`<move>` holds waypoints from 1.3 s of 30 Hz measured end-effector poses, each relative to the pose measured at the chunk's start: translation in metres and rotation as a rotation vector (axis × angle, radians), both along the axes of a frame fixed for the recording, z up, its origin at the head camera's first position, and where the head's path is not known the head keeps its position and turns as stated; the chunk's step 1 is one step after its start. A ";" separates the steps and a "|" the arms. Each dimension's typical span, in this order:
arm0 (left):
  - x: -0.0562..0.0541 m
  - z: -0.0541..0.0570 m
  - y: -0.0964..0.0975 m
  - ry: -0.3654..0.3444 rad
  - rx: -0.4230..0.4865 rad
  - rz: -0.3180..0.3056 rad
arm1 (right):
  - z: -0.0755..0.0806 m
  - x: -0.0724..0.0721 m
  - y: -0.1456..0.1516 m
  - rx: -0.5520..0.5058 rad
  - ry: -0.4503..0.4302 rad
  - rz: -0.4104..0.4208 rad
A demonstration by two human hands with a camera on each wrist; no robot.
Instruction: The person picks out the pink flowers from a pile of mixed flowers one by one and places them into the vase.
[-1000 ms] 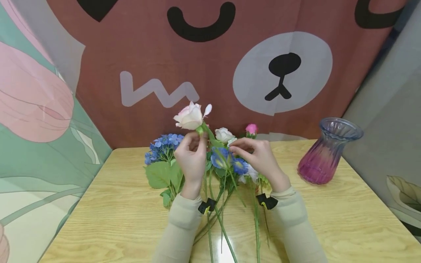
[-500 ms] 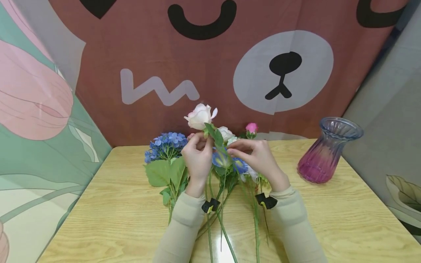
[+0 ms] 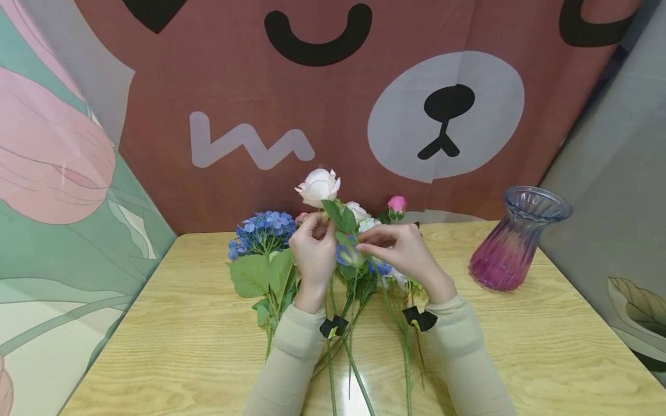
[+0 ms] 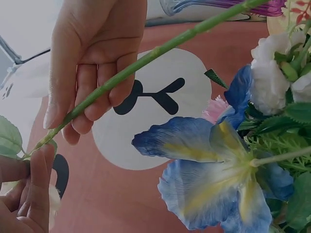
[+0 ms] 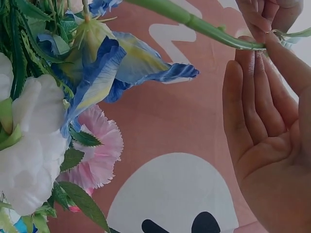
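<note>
a pale rose (image 3: 318, 188) is held above a table (image 3: 198, 346) of flowers (image 3: 266, 231). the left hand (image 3: 314, 257) pinches it just below the bloom; the right hand (image 3: 408, 254) holds the stem (image 4: 146, 60) farther down in a narrow pinch. it looks light to me, with soft petals and a stiff, slightly bendy stem, probably best held there. the bloom points up and away; the long axis slants down toward the right sleeve (image 3: 455, 341).
</note>
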State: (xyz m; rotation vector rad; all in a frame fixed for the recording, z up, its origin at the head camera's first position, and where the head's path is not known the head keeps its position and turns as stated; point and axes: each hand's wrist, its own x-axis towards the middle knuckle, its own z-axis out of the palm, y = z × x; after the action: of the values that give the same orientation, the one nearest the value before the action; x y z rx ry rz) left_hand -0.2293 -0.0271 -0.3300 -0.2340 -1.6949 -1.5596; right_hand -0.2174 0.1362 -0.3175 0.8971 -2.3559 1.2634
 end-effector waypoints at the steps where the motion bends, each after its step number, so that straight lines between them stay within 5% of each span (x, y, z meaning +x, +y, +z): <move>1: 0.001 0.001 0.000 -0.004 -0.002 -0.004 | 0.003 0.003 -0.001 0.005 0.008 0.001; 7: 0.021 0.021 0.000 0.005 0.002 -0.030 | 0.010 0.009 -0.006 -0.002 0.056 0.011; 11: 0.024 0.023 -0.001 0.012 0.004 -0.038 | 0.011 0.011 -0.007 -0.010 0.054 0.002; 18: 0.005 0.004 -0.003 0.022 0.043 -0.112 | -0.006 -0.005 -0.001 -0.020 0.090 -0.015; 23: 0.003 0.001 -0.004 0.060 0.044 -0.140 | -0.016 -0.015 0.003 -0.031 0.151 -0.013; 34: 0.002 0.001 -0.006 0.129 -0.037 -0.096 | -0.004 -0.005 -0.002 -0.057 0.186 0.000; 39: 0.002 0.001 -0.012 0.184 -0.114 -0.011 | -0.011 -0.013 0.004 -0.097 0.206 0.014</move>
State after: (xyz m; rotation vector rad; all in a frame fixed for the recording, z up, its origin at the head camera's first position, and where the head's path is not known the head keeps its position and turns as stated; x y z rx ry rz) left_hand -0.2273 -0.0389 -0.3289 -0.4333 -1.6413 -1.4053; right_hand -0.2307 0.1404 -0.3282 0.9647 -2.1150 1.2170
